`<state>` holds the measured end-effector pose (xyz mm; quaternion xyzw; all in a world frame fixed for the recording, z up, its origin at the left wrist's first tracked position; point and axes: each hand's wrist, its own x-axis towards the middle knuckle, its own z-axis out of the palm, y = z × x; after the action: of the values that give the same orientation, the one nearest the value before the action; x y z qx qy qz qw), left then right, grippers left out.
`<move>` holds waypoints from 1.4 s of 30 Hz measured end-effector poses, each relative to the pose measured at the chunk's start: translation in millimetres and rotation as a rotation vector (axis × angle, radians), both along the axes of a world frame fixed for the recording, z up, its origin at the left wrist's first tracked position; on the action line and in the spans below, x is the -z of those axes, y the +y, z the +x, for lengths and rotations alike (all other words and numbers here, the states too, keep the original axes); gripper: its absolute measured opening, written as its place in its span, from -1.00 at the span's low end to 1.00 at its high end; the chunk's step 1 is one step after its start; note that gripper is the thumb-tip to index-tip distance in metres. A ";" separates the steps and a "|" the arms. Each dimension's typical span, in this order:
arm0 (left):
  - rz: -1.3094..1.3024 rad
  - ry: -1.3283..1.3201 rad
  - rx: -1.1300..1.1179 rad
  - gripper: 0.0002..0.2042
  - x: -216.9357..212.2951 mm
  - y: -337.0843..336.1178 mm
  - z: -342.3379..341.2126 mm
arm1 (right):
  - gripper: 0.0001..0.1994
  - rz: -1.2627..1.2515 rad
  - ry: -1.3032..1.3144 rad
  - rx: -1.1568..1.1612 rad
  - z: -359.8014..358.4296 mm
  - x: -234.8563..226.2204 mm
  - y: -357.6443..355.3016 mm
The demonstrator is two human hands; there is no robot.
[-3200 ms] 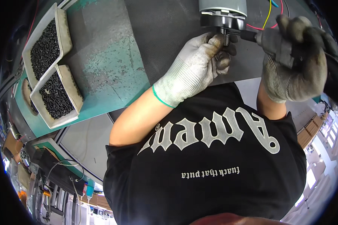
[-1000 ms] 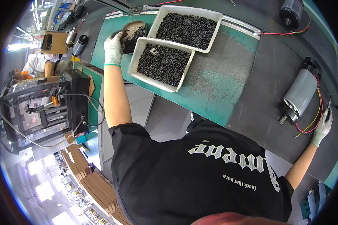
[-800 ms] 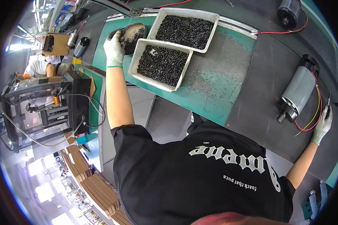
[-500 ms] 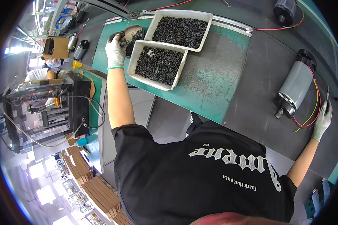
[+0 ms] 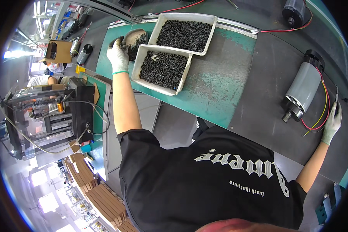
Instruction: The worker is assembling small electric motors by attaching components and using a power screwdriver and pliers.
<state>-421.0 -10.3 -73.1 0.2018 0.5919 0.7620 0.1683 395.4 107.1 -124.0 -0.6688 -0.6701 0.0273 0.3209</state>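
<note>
Workshop bg: windows [image 5: 48, 203] at 8 o'clock, stacked cardboard [image 5: 106, 205] at 7, dark-framed machine [image 5: 81, 106] w/ cables at 9, open cardboard box [image 5: 60, 54] at 10, co-worker [image 5: 38, 81] in a light top, partly hidden, btwn 9 & 10. Tabletop [image 5: 216, 92], worn green & dark grey, runs from 11 round to 3.

L hand [image 5: 118, 56], light glove w/ green cuff & dark fingertips, is up at 11 o'clock, right beside the shallow dish [image 5: 132, 36] of small blk pcs. L grip: fingers bent; can't tell if anything's pinched in it, or if it touches the dish rim.

Two whitish rectangular trays, also full of small blk pcs: upper tray [image 5: 210, 38] at 12, lower tray [image 5: 186, 69] just on the 11 side of 12, corners close together. Pcs too small to tell the exact kind. Pale patch shows among the lower tray's pcs.

R hand [image 5: 332, 121], same kind of glove, rests low at 3 o'clock, near a thin rod [image 5: 336, 92] at its fingertips. R grip: can't tell if it's clasping the rod or just lying by it.

Grey cylindrical motor [image 5: 303, 85] lies btwn 2 & 3, on the R hand's 10 o'clock side, toothed or threaded shaft [image 5: 286, 117] pointing to 7; red & yellow leads [image 5: 328, 103] loop btwn motor and R hand. Second motor [image 5: 294, 13] btwn 1 & 2, red lead running off toward 12
</note>
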 end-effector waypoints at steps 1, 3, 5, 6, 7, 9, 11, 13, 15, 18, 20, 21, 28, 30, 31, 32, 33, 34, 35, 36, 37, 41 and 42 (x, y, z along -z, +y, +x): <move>0.000 -0.001 0.003 -0.91 2.1 1.3 -1.3 | -0.54 0.005 -0.014 -0.015 1.0 0.7 -0.1; 0.032 0.026 0.023 -0.89 6.2 3.4 -3.6 | -0.54 0.010 -0.029 -0.028 0.9 0.4 -0.6; 0.048 0.039 0.034 -0.88 7.3 3.0 -7.7 | -0.58 0.015 -0.026 -0.015 -1.1 0.0 -0.5; 0.011 0.042 0.086 -0.87 6.1 3.3 -7.2 | -0.59 0.017 -0.027 -0.006 -2.2 -1.4 -0.7; -0.026 0.046 0.138 -0.86 4.8 3.2 -6.5 | -0.59 0.017 -0.030 -0.002 -3.2 -2.0 -0.9; -0.062 0.048 0.193 -0.85 4.2 5.3 -3.5 | -0.60 0.016 -0.021 0.004 -5.7 -2.2 -1.4; -0.175 0.127 0.165 -0.83 2.7 7.5 -0.6 | -0.60 0.015 -0.016 0.009 -6.5 -2.8 -1.8; -0.232 0.168 0.152 -0.82 0.5 7.1 2.2 | -0.60 0.022 -0.008 0.012 -6.8 -3.0 -2.5; -0.299 0.233 0.109 -0.84 -1.5 5.4 4.9 | -0.61 0.024 -0.005 0.015 -5.8 -2.5 -2.8; -0.298 0.216 0.063 -0.85 0.6 2.7 0.8 | -0.58 0.016 0.012 0.009 -4.0 -2.4 -2.2; -0.224 0.115 0.020 -0.87 2.4 0.0 -2.7 | -0.58 0.015 0.011 0.007 -4.5 -2.2 -2.5; -0.224 0.111 0.020 -0.87 2.3 -1.9 -4.8 | -0.59 0.015 0.011 0.008 -4.7 -2.4 -2.5; -0.400 0.147 -0.005 -0.88 1.8 -12.2 -11.0 | -0.58 0.013 0.027 0.062 -9.9 -5.6 -4.2; -0.428 0.182 0.012 -0.87 4.6 -14.6 -13.6 | -0.53 0.009 0.029 0.058 -9.0 -5.9 -6.0; -0.457 0.223 0.028 -0.87 5.2 -15.4 -17.0 | -0.53 0.012 0.027 0.061 -8.8 -5.9 -6.6; -0.484 0.265 0.046 -0.85 5.0 -15.7 -20.8 | -0.54 0.025 0.035 0.059 -9.1 -5.8 -6.5; -0.481 0.262 0.051 -0.85 4.5 -16.4 -22.9 | -0.54 0.036 0.041 0.059 -9.1 -5.7 -5.6; -0.595 0.513 -0.003 -0.84 2.7 -19.7 -25.2 | -0.54 0.048 0.047 0.059 -10.8 -6.4 -4.7; -0.703 0.766 -0.061 -0.82 2.6 -23.2 -26.1 | -0.54 0.042 0.074 0.096 -16.7 -5.8 -4.4; -0.807 0.925 -0.076 -0.81 2.0 -23.8 -19.9 | -0.54 0.048 0.058 0.103 -16.8 -7.4 -4.2; -0.799 0.913 -0.067 -0.81 1.5 -18.9 -13.9 | -0.54 0.039 0.078 0.110 -15.9 -7.9 -3.9; -0.965 1.168 -0.059 -0.80 -19.1 -16.8 1.4 | -0.55 0.006 0.131 0.125 -17.7 -10.9 -7.8; -0.964 1.167 -0.060 -0.80 -22.3 -17.2 2.1 | -0.55 0.004 0.150 0.135 -15.5 -10.9 -8.6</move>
<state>-418.8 -27.5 -50.8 0.4601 0.8579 0.1927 -0.1233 379.9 98.5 -113.2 -0.7077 -0.5978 0.0542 0.3726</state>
